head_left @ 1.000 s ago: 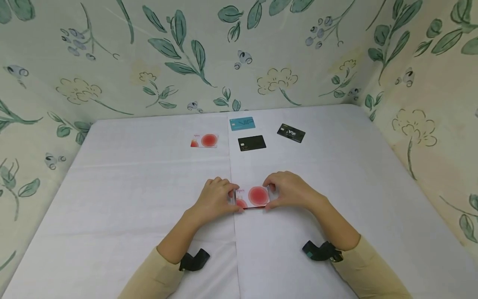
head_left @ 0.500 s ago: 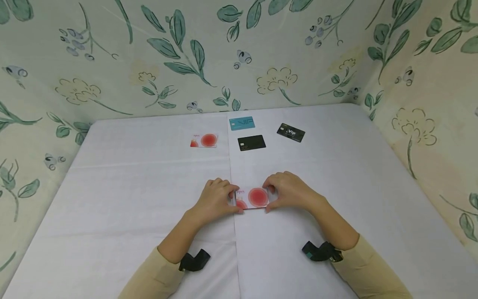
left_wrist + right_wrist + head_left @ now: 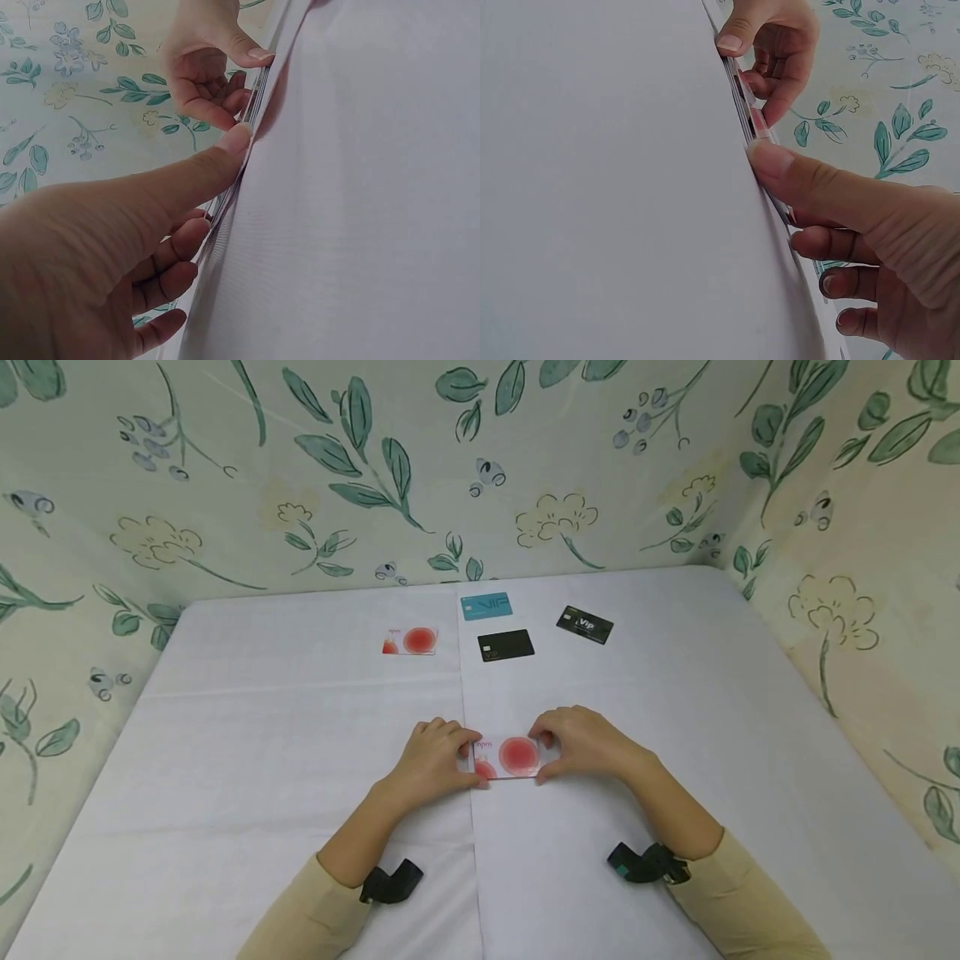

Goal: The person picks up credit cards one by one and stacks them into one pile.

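Observation:
A small stack of cards (image 3: 517,756) lies near the middle of the table, its top card white with a red circle. My left hand (image 3: 431,758) pinches the stack's left end between thumb and fingers. At the opposite end, my right hand (image 3: 585,743) grips the corners the same way, thumb at the near edge and forefinger at the far one. Seen edge-on in the right wrist view, several thin layers of the stack (image 3: 742,97) show between the two thumbs. The exact number of cards cannot be made out.
Beyond the hands lie a matching white-and-red card (image 3: 409,642), a blue card (image 3: 487,607), a black card (image 3: 506,646) and a tilted black Vip card (image 3: 585,625). A white cloth with a centre seam covers the table (image 3: 262,760). Leaf-patterned fabric (image 3: 450,468) hangs behind.
The top card has shifted slightly towards me, and the dark strip below its near edge has narrowed. Both hands stay almost in place on the stack.

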A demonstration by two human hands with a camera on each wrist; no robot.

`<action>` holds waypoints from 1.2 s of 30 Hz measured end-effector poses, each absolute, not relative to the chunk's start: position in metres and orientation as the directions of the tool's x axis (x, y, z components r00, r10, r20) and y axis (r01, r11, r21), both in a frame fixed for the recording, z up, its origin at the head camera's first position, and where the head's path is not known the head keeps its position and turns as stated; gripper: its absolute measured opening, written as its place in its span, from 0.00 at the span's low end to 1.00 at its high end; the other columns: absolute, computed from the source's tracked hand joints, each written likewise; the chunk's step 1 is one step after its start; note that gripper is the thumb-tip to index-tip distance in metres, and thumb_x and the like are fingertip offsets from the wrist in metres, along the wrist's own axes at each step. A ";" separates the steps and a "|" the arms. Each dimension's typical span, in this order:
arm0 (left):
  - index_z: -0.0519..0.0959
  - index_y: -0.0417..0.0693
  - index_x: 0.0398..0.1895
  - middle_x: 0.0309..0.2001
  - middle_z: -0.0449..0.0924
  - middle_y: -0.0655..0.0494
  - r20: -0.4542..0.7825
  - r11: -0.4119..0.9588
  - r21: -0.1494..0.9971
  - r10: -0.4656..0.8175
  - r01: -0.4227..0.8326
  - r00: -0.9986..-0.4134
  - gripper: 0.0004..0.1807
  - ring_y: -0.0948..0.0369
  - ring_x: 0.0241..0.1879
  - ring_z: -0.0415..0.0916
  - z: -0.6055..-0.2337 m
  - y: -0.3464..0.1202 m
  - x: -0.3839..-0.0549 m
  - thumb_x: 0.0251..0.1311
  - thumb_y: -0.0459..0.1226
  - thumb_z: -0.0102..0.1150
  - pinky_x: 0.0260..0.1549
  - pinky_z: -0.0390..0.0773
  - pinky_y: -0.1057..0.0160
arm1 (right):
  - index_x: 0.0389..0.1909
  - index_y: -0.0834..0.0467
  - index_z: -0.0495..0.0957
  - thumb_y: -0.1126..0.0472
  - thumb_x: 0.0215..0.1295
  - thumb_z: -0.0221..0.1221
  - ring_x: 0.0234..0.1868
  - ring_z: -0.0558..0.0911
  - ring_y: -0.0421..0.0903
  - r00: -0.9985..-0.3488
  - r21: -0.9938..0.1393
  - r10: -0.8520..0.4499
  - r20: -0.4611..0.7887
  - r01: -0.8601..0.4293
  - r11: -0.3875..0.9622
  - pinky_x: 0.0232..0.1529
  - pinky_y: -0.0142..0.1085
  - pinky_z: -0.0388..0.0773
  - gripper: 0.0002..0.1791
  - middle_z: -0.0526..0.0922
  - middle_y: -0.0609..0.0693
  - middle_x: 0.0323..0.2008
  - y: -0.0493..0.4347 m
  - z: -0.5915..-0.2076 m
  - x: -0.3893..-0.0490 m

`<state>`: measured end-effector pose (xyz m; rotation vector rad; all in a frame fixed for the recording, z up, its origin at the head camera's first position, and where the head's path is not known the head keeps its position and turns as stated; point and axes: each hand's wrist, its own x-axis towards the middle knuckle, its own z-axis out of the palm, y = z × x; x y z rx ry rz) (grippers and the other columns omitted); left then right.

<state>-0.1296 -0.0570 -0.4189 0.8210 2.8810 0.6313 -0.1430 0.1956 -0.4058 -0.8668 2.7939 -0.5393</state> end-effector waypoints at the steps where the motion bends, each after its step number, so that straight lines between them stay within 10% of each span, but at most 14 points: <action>1: 0.79 0.48 0.50 0.28 0.69 0.63 0.035 0.769 0.413 0.521 0.487 -0.853 0.33 0.60 0.38 0.67 -0.419 -0.057 -0.130 0.40 0.53 0.74 0.48 0.66 0.53 | 0.41 0.54 0.81 0.42 0.37 0.75 0.31 0.71 0.37 -0.818 -0.394 -0.573 -0.058 -0.509 0.766 0.39 0.36 0.71 0.30 0.74 0.38 0.26 0.196 -0.405 -0.143; 36: 0.79 0.52 0.51 0.35 0.73 0.62 0.020 0.754 0.471 0.509 0.457 -0.861 0.32 0.60 0.42 0.69 -0.424 -0.062 -0.133 0.40 0.52 0.74 0.48 0.67 0.55 | 0.47 0.55 0.79 0.46 0.38 0.76 0.35 0.72 0.40 -0.831 -0.493 -0.543 -0.126 -0.422 0.761 0.37 0.33 0.73 0.33 0.75 0.41 0.31 0.198 -0.402 -0.142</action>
